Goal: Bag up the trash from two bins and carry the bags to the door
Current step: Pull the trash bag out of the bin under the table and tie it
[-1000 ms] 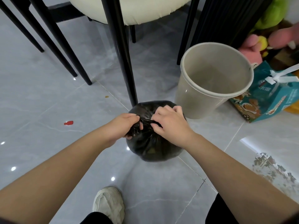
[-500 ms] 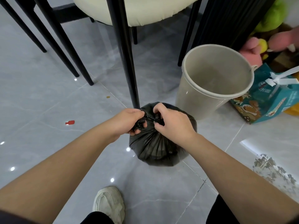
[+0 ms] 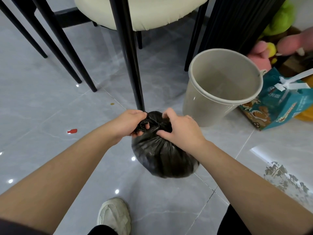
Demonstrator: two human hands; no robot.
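A full black trash bag (image 3: 162, 156) stands on the grey tiled floor at the middle of the view. Its neck is bunched and twisted at the top. My left hand (image 3: 128, 122) grips the twisted plastic from the left. My right hand (image 3: 179, 128) pinches the gathered neck from the right, thumb and fingers pressed into the folds. Just behind and to the right stands a beige plastic bin (image 3: 220, 85), upright, with no liner and nothing inside.
A black chair leg (image 3: 133, 65) comes down right behind the bag, under a cream seat (image 3: 144, 12). More black legs (image 3: 55, 43) stand at the left. A teal printed bag (image 3: 277, 106) and plush toys (image 3: 274, 39) lie right of the bin. My shoe (image 3: 115, 216) is below.
Both hands have lifted the bag's neck a little and kept twisting it; the bag looks taller and tighter. The view has shifted slightly.
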